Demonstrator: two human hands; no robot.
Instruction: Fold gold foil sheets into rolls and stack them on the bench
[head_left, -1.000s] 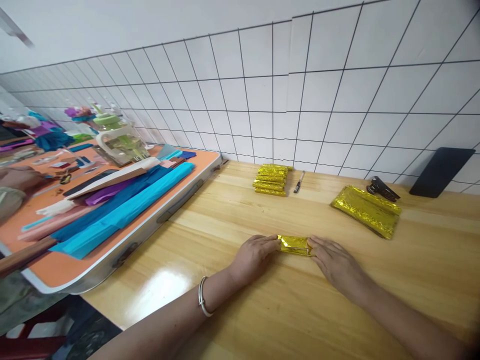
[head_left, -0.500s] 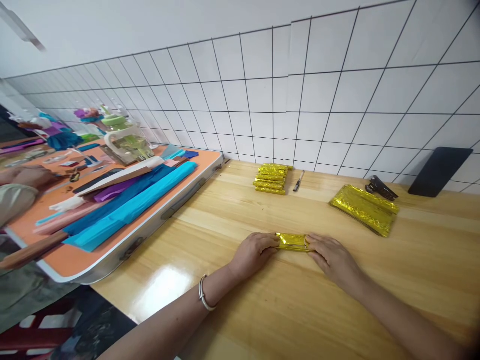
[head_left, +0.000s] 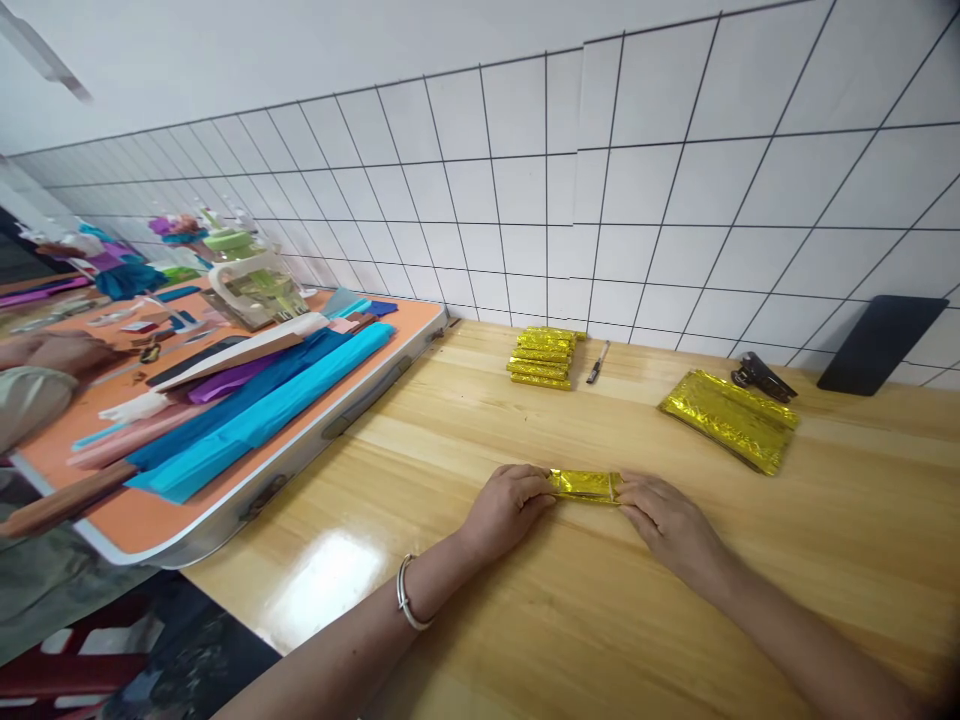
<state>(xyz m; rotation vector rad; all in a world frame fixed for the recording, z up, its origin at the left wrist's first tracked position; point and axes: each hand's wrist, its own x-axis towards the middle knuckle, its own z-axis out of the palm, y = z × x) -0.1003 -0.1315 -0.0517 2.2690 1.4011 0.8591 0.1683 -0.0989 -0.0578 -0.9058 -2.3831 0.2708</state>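
Note:
A narrow folded strip of gold foil [head_left: 586, 486] lies flat on the wooden table between my hands. My left hand [head_left: 513, 508] grips its left end with fingers and thumb pressed together. At the right end, my right hand [head_left: 661, 516] pinches the foil the same way. Beyond them sits a pile of rolled gold foil pieces [head_left: 541, 358], with a small pen-like tool [head_left: 598, 363] beside it. Flat gold foil sheets [head_left: 731, 418] lie to the right, a dark hair clip [head_left: 763, 378] at their back edge.
A black slab [head_left: 881, 344] leans on the tiled wall at right. On the left, an orange-topped table [head_left: 416, 325] bears blue paper rolls [head_left: 281, 400] and a clear jug [head_left: 259, 290]. Another person's hand [head_left: 64, 352] rests there at far left.
My right hand has shifted very slightly right, and a little more of the foil strip shows between my hands. The other items stay in place.

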